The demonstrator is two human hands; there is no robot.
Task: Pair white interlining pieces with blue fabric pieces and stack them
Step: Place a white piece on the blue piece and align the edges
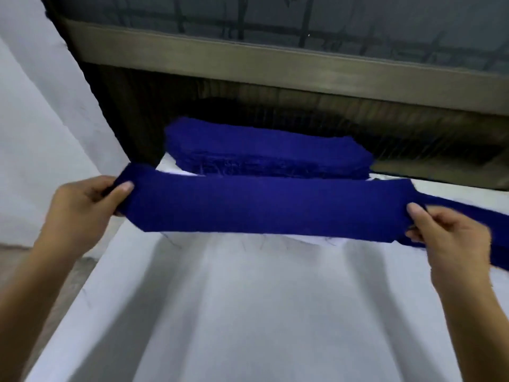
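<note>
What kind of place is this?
Probably a sewing or garment workshop. The left hand and right hand hold a cut blue fabric piece over a white-covered table; a stack of blue pieces sits behind.

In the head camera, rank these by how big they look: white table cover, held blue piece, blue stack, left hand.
1. white table cover
2. held blue piece
3. blue stack, though it lies farther back
4. left hand

The scene is taken from one wide-angle camera worn on the head, aimed forward and steeply down over the white-covered table (248, 312). The left hand (82, 205) and right hand (454, 238), gripping the blue fabric piece (270, 208), are seen close, entering from the lower corners. A window frame (275, 59) is caught along the top.
</note>
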